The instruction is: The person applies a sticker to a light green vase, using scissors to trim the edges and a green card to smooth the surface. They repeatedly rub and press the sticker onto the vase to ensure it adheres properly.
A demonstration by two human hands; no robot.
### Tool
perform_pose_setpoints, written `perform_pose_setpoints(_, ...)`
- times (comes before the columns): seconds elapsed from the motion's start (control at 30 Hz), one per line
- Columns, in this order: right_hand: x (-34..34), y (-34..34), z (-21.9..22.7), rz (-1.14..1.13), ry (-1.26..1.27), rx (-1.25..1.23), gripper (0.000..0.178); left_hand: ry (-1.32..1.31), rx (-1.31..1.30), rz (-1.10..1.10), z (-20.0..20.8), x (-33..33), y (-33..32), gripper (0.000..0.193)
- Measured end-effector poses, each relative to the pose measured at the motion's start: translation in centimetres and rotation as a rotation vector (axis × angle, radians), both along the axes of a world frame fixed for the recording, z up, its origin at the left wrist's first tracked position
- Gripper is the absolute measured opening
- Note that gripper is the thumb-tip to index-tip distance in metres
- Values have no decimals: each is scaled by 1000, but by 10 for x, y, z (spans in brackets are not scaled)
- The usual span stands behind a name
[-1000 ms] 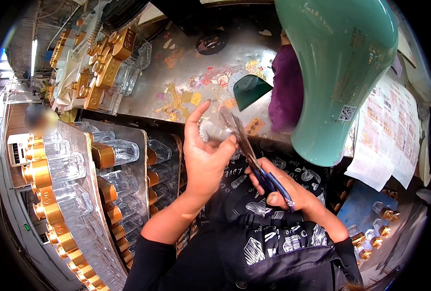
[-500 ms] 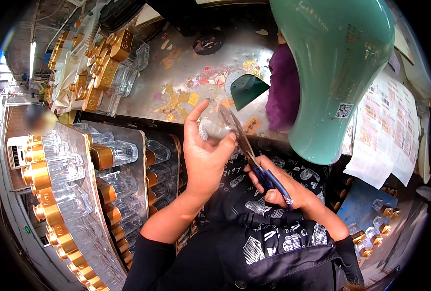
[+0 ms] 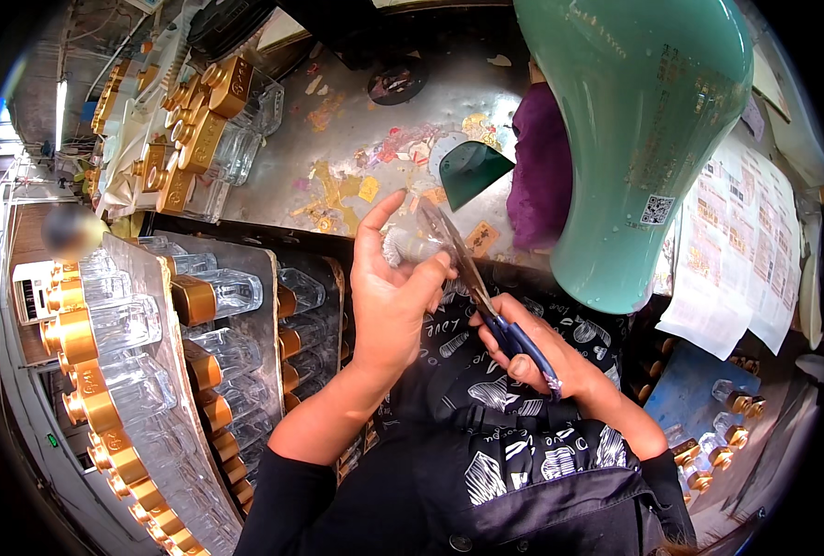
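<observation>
We see right hand gripping long, blue-handled metal scissors, now squeezed tighter, likely mid-cut; left hand pinching clear, whitish plastic piece.

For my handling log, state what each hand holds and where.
Right hand: scissors, by the dark-blue handles. Left hand: translucent whitish piece; which part it grips cannot be told.

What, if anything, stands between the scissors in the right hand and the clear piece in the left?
No separate object is visible between the scissors and the clear piece; the thumb of the left hand lies close beside the blades, at the piece's lower edge. Whether blades and piece touch is unclear.
</observation>
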State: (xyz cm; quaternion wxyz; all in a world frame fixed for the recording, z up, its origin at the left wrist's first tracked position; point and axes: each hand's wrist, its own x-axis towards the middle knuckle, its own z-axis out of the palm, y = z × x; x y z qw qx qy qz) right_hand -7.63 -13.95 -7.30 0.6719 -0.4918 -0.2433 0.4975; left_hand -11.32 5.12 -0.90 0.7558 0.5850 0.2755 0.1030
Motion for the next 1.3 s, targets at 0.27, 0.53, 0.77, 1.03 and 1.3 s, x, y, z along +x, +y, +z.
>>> perform_pose_setpoints(0.27, 0, -1, 0, -8, -30, -28, 74, 7, -9, 0, 1, 0, -1, 65)
perform_pose_setpoints(0.53, 0, -1, 0, -20, -60, -57, 65, 12, -10, 6, 0, 0, -1, 64)
perform_pose_setpoints(0.77, 0, -2, 3, -14, -55, -77, 61, -8, -23, 18, 0, 0, -2, 64)
perform_pose_setpoints(1.03, 1, -2, 6, -9, -55, -93, 55, -14, -42, 6, -2, -2, -1, 65)
perform_pose_setpoints(1.3, -1, -3, 2, -20, -64, -84, 58, -15, -36, 19, -2, -2, -2, 66)
